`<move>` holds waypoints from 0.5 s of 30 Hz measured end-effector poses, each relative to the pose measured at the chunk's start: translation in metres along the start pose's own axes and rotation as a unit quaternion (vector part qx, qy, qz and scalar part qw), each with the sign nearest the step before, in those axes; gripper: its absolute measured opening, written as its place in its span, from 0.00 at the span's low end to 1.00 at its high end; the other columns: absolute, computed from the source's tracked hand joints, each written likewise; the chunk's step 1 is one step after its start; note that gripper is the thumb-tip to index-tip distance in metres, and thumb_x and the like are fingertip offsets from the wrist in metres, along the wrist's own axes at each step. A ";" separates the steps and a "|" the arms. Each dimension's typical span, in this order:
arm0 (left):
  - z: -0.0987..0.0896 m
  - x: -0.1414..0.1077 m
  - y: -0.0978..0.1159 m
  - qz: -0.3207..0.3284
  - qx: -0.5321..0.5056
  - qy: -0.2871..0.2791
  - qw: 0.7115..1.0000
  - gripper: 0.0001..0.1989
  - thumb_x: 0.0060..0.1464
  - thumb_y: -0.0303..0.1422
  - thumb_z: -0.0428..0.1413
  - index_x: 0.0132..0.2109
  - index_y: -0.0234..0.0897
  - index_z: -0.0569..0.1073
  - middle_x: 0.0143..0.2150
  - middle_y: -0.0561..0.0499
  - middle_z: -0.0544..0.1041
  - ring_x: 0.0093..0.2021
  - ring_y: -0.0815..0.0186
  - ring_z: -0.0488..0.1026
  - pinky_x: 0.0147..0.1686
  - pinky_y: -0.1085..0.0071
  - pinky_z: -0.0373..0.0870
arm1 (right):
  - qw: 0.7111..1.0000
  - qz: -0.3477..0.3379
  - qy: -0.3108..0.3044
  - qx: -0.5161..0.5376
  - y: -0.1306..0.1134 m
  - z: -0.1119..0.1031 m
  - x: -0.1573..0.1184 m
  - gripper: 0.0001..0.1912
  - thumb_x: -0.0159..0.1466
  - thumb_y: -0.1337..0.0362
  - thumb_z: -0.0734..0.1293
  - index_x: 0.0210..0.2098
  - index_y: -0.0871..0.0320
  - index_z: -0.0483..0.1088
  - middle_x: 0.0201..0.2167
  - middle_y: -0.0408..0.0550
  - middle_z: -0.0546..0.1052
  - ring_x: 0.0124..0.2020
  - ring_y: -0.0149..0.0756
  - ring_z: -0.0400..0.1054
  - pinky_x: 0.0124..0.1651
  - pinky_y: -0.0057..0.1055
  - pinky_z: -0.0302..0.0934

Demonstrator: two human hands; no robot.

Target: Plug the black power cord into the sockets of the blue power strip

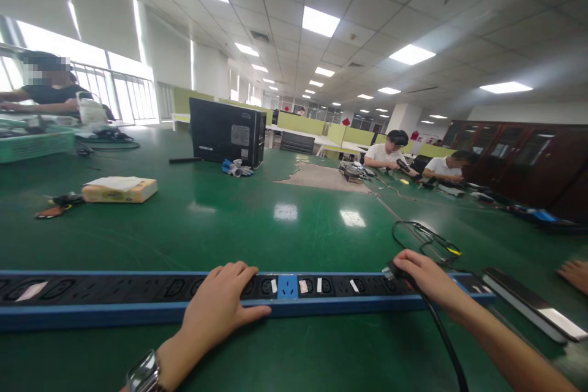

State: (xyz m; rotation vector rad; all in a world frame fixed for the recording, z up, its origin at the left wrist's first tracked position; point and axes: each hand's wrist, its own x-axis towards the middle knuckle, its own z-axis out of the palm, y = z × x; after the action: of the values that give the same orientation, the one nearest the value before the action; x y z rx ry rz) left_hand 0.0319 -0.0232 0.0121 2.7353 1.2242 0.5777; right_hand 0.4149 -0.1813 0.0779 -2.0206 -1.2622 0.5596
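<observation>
The left hand (220,301) braces the power strip (362,305), low in the frame, fingers spread across it; the right hand's (425,278) fingers pinch a plug (393,270) over its sockets, lower right. Aligning prongs seemingly calls for a steady strip.

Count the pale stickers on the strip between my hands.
4: a sticker left of the blue socket, a pinkish one and white one right of it, a slanted one nearer your right hand. Others may hide under it or your left hand.
</observation>
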 end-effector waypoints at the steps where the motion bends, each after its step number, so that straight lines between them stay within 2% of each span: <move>1: 0.000 0.000 0.000 0.000 0.001 0.002 1.000 0.31 0.46 0.53 0.59 0.52 0.39 0.72 0.48 0.46 0.74 0.49 0.54 0.69 0.52 0.57 0.61 | 0.999 0.010 -0.020 0.024 0.000 0.008 0.002 0.18 0.60 0.47 0.59 0.31 0.56 0.65 0.20 0.37 0.63 0.23 0.30 0.59 0.27 0.26 0.52; 4: 0.000 -0.002 0.002 -0.003 0.004 0.005 1.000 0.31 0.46 0.53 0.59 0.52 0.39 0.72 0.48 0.46 0.74 0.49 0.54 0.69 0.53 0.56 0.60 | 0.996 0.006 -0.089 0.029 -0.007 0.027 0.006 0.20 0.60 0.46 0.59 0.32 0.57 0.66 0.19 0.36 0.62 0.22 0.28 0.57 0.26 0.26 0.50; 6: 0.000 -0.002 0.002 -0.005 0.004 0.006 1.000 0.31 0.45 0.53 0.60 0.52 0.39 0.73 0.48 0.46 0.74 0.48 0.54 0.69 0.53 0.57 0.61 | 0.993 -0.033 -0.109 -0.028 -0.019 0.038 0.007 0.19 0.62 0.48 0.58 0.31 0.58 0.66 0.21 0.39 0.66 0.24 0.30 0.60 0.29 0.26 0.53; 8: 0.001 -0.002 0.002 -0.005 0.004 0.007 1.000 0.30 0.45 0.53 0.60 0.51 0.40 0.73 0.47 0.46 0.74 0.48 0.54 0.69 0.52 0.57 0.61 | 0.984 -0.081 -0.100 -0.120 -0.031 0.050 0.009 0.18 0.63 0.51 0.57 0.31 0.58 0.68 0.26 0.43 0.72 0.29 0.32 0.65 0.33 0.26 0.56; 10: 0.001 -0.003 0.001 -0.003 0.001 0.010 1.000 0.30 0.45 0.53 0.60 0.51 0.39 0.73 0.47 0.46 0.74 0.48 0.54 0.69 0.52 0.57 0.61 | 0.972 -0.100 -0.081 -0.197 -0.042 0.062 0.011 0.16 0.64 0.55 0.56 0.32 0.58 0.69 0.31 0.45 0.75 0.34 0.33 0.68 0.37 0.27 0.57; 15: 0.000 -0.004 0.003 -0.004 -0.005 0.007 1.000 0.31 0.45 0.53 0.60 0.51 0.38 0.72 0.47 0.46 0.74 0.48 0.54 0.69 0.53 0.56 0.61 | 0.953 -0.064 -0.033 -0.294 -0.051 0.081 0.012 0.16 0.65 0.56 0.57 0.29 0.57 0.70 0.31 0.50 0.77 0.36 0.39 0.71 0.37 0.31 0.57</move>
State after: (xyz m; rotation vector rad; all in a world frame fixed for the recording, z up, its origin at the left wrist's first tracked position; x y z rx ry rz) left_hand 0.0314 -0.0281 0.0120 2.7218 1.2314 0.6020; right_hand 0.3353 -0.1294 0.0612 -2.3785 -1.7391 0.1971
